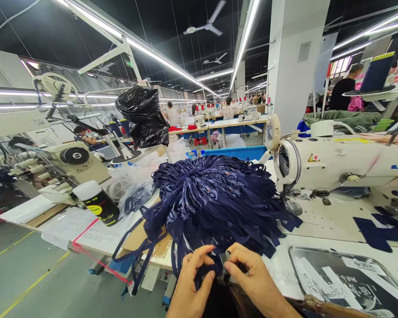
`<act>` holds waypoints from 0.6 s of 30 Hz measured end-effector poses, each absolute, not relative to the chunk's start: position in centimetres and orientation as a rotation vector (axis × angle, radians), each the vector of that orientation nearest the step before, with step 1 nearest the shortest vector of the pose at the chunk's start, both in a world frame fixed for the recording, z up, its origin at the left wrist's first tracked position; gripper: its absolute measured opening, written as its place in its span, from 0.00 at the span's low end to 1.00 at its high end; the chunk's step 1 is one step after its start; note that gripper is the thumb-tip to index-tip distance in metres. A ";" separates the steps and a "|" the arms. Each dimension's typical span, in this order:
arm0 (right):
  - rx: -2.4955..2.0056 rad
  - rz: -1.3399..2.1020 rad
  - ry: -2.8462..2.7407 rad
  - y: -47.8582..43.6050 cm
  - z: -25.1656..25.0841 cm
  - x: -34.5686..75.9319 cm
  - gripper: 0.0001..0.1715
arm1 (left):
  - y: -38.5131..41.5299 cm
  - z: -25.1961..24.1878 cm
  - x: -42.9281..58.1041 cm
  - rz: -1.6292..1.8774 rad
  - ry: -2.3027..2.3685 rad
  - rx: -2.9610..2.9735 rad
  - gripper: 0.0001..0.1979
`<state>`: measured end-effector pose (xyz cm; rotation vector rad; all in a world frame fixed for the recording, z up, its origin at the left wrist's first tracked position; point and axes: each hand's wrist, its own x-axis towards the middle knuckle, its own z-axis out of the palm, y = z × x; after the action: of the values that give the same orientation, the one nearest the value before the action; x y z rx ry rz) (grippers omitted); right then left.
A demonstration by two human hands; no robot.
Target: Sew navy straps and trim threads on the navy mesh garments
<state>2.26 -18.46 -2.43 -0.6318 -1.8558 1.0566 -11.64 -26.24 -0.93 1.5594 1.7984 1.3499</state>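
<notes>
A large heap of dark navy fabric strips [215, 201] lies on the worktable in front of me. My left hand [192, 282] is closed, pinching the near edge of a navy strip at the bottom of the heap. My right hand [252, 276] is closed too, thumb and forefinger pinched on a small dark piece [224, 261] beside the same strip. The two hands almost touch at the table's front edge.
A white sewing machine [338, 165] stands at the right, with navy cut pieces [381, 232] and a clear tray [345, 278] before it. At the left are another machine [74, 161], a black can [97, 203] and papers. A black plastic bag [144, 117] hangs behind. People work at far tables.
</notes>
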 end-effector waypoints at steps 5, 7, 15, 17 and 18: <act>-0.546 0.630 -1.879 -18.9 -3.8 1.4 0.13 | -26.4 -1.1 -10.9 1.437 1.860 1.553 0.12; -0.536 0.455 -1.871 -18.8 -4.1 1.1 0.13 | -26.4 -1.0 -10.7 1.474 1.874 1.527 0.08; -0.583 0.572 -1.818 -18.6 -4.3 2.6 0.12 | -26.4 -1.3 -11.0 1.581 1.881 1.453 0.09; -0.557 0.771 -1.799 -19.2 -3.9 2.6 0.13 | -26.1 -1.5 -11.0 1.616 1.859 1.552 0.10; -0.538 0.926 -1.802 -19.4 -3.6 2.4 0.15 | -25.9 -1.5 -11.0 1.620 1.840 1.624 0.11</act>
<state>2.43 -19.41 -3.63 -0.5380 -1.8024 0.9263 -11.01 -25.91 -1.51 1.6236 1.8400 1.6205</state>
